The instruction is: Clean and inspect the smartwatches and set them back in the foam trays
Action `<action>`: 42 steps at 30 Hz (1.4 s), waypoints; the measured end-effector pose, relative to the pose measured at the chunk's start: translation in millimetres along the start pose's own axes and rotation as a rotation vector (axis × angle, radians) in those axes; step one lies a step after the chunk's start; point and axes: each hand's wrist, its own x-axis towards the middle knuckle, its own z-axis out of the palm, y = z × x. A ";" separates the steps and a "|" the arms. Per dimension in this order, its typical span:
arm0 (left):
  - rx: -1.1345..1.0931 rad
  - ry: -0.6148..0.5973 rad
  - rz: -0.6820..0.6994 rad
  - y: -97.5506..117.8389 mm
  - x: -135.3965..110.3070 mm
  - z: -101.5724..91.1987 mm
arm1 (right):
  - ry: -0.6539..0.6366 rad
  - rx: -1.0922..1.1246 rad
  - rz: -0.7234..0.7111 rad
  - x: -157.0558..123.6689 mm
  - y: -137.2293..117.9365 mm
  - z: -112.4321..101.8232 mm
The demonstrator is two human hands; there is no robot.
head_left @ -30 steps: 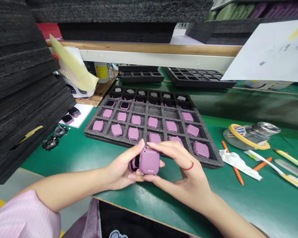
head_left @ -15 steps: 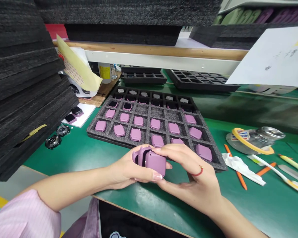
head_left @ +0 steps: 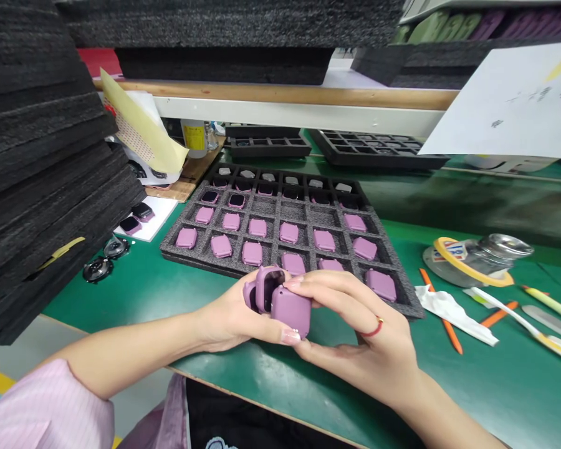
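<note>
Several purple watch cases (head_left: 290,310) are held together between my two hands, above the front of the green bench. My left hand (head_left: 236,318) is closed round them from the left, its thumb along the lower edge of the front case. My right hand (head_left: 359,324) pinches that front case, fingers at its top and thumb at its lower right. Behind it, a tilted case (head_left: 266,288) shows a dark inner side. Just beyond my hands lies a black foam tray (head_left: 257,271) with purple watch cases in many of its compartments; my hands hide part of its near edge.
A tall stack of black foam (head_left: 51,187) stands at the left. Two dark round watch parts (head_left: 98,269) lie beside it. At the right are a glass bottle (head_left: 472,259), white tissue (head_left: 455,315), orange sticks (head_left: 449,330) and a white brush-like tool (head_left: 518,324). A shelf (head_left: 285,112) overhangs the back.
The cases in my hands have spread apart: the rear one now tilts away from the front one, showing more of its dark inside. The whole view has shifted slightly.
</note>
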 end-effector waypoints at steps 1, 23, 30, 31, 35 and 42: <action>0.004 0.002 -0.006 -0.4 0.0 -0.2 | 0.001 -0.002 -0.001 0.1 0.1 -0.1; -0.150 0.234 -0.163 2.0 3.3 -3.0 | 0.039 -0.206 0.647 40.6 164.7 -14.9; -0.292 0.233 -0.146 -0.6 4.4 0.7 | 0.068 0.000 0.567 25.6 90.7 -4.0; -0.295 0.222 -0.139 -1.3 4.5 1.0 | 0.050 0.046 0.518 22.4 70.2 -2.0; -0.243 0.128 -0.133 -4.7 4.2 1.2 | -0.055 0.150 0.147 10.5 10.5 3.7; -0.324 0.080 -0.113 -8.2 4.8 0.7 | -0.028 -0.028 -0.008 5.6 1.5 11.1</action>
